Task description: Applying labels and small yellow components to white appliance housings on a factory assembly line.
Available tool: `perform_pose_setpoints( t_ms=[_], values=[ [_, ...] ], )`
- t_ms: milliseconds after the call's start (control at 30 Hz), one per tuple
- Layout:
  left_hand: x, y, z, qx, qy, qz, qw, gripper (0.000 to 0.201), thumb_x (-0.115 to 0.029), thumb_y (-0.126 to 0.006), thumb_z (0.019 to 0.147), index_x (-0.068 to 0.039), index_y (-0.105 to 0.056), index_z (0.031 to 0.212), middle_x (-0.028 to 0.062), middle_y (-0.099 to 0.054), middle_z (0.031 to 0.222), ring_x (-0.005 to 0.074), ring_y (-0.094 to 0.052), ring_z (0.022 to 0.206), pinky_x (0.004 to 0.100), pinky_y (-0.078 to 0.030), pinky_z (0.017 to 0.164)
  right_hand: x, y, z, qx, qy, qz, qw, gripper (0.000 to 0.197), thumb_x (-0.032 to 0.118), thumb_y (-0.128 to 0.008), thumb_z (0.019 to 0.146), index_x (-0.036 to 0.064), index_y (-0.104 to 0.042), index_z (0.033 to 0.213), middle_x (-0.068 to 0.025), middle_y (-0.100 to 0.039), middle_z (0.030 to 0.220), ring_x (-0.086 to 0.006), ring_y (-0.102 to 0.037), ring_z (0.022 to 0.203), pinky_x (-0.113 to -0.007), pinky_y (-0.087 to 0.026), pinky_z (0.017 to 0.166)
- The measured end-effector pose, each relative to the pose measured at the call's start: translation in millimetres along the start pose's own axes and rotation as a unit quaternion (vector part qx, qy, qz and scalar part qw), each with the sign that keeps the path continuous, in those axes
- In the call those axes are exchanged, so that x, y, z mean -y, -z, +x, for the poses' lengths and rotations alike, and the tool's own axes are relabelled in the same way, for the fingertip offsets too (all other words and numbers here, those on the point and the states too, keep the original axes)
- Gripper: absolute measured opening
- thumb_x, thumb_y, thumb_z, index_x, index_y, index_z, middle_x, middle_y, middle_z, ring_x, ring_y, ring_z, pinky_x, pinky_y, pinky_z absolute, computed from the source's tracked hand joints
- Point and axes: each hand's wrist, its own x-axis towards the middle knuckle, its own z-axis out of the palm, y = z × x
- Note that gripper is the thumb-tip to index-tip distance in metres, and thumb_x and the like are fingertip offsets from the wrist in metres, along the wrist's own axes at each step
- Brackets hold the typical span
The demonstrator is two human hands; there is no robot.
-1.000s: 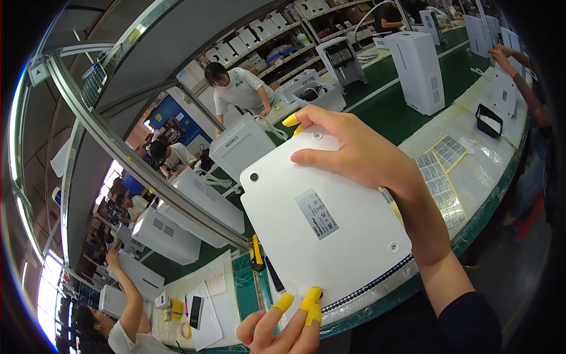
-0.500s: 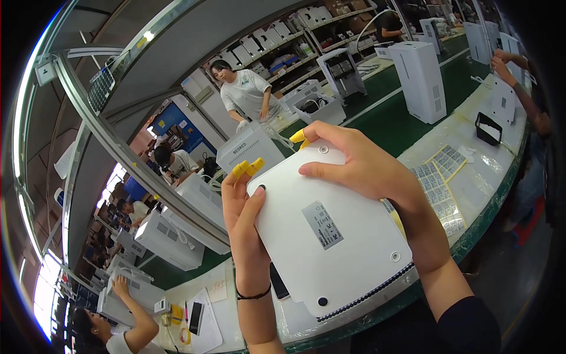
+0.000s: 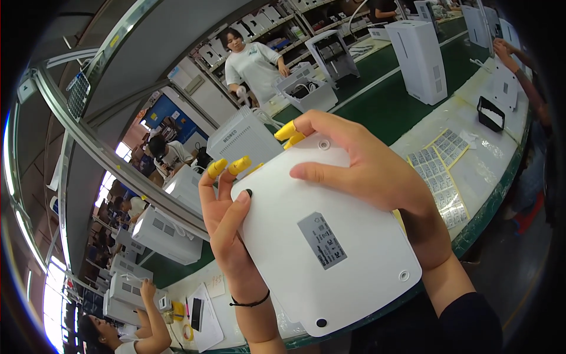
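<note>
Between my hands is a white plastic panel (image 3: 268, 242) with rounded corners, held up close and tilted. A grey printed label (image 3: 322, 241) is stuck on its face. One black round foot (image 3: 321, 323) sits at the bottom corner and another lies by my left thumb. My left hand (image 3: 227, 236) grips the upper left corner, thumb on the face, yellow finger covers on the fingertips beyond the edge. Across the top right, my right hand (image 3: 377, 171) wraps the edge with its thumb flat on the face. Its other fingers, partly hidden behind the panel, also wear yellow covers.
Sheets of labels (image 3: 439, 177) and a black open frame (image 3: 490, 115) lie on the bench at right. White appliance towers (image 3: 415, 62) stand along the green conveyor (image 3: 368, 94). Co-workers are across the line, at left and far right. A metal post (image 3: 127, 168) slants at left.
The panel has shifted slightly left and down and tilted, so the dark beaded lower edge no longer shows. Both hands keep their grip and move with it. My view has shifted too.
</note>
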Motion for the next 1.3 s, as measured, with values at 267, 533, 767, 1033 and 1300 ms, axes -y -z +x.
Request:
perform_pose_setpoints(
  t_ms=[267, 533, 767, 1033, 1300],
  values=[
    [22.9, 62.6, 48.9, -0.014, 0.027, 0.137, 0.990, 0.043, -0.018, -0.060, 0.090, -0.001, -0.044, 0.126, 0.0132, -0.050, 0.119, 0.0166, -0.049, 0.113, 0.0282, -0.036, 0.099, -64.4, -6.9, -11.7, -0.213, -0.013, 0.229, 0.950, 0.023, 0.017, -0.052, 0.096, 0.0059, -0.055, 0.116, -0.0060, -0.059, 0.104, -0.0119, -0.057, 0.098, -0.022, -0.046, 0.084],
    [32.4, 62.4, 45.5, 0.013, 0.011, 0.007, 1.000, 0.048, -0.007, -0.064, 0.084, 0.002, -0.041, 0.126, 0.0190, -0.050, 0.118, 0.0217, -0.061, 0.101, 0.0285, -0.052, 0.085, -144.9, -12.5, -168.8, -0.030, -0.129, -0.226, 0.965, 0.011, 0.012, -0.066, 0.080, 0.0046, -0.063, 0.087, -0.0110, -0.062, 0.080, -0.0292, -0.059, 0.079, -0.038, -0.047, 0.071],
    [30.4, 58.8, 40.2, -0.004, -0.006, 0.017, 1.000, 0.046, -0.006, -0.064, 0.084, 0.003, -0.043, 0.124, 0.0196, -0.050, 0.117, 0.0204, -0.063, 0.096, 0.0251, -0.054, 0.079, -161.7, -61.6, -236.7, 0.176, -0.002, -0.391, 0.903, 0.016, 0.011, -0.064, 0.074, 0.0082, -0.066, 0.089, -0.0052, -0.058, 0.089, -0.0218, -0.056, 0.088, -0.032, -0.044, 0.078],
    [29.3, 71.3, 44.5, 0.007, 0.010, 0.031, 0.999, 0.045, -0.007, -0.065, 0.085, 0.002, -0.045, 0.124, 0.0176, -0.052, 0.116, 0.0172, -0.063, 0.092, 0.0226, -0.053, 0.077, -144.7, -65.6, -231.0, 0.215, 0.007, -0.415, 0.884, 0.024, 0.010, -0.059, 0.075, 0.0034, -0.064, 0.098, -0.0059, -0.056, 0.094, -0.0198, -0.055, 0.093, -0.030, -0.045, 0.084],
    [28.1, 64.3, 42.4, -0.014, 0.016, 0.054, 0.998, 0.044, -0.007, -0.066, 0.085, 0.002, -0.045, 0.123, 0.0170, -0.053, 0.116, 0.0171, -0.063, 0.092, 0.0234, -0.053, 0.078, -155.6, -69.2, -229.5, 0.239, -0.027, -0.329, 0.913, 0.030, 0.006, -0.056, 0.076, -0.0029, -0.061, 0.104, -0.0166, -0.058, 0.105, -0.0307, -0.056, 0.102, -0.040, -0.047, 0.088]
  ],
)
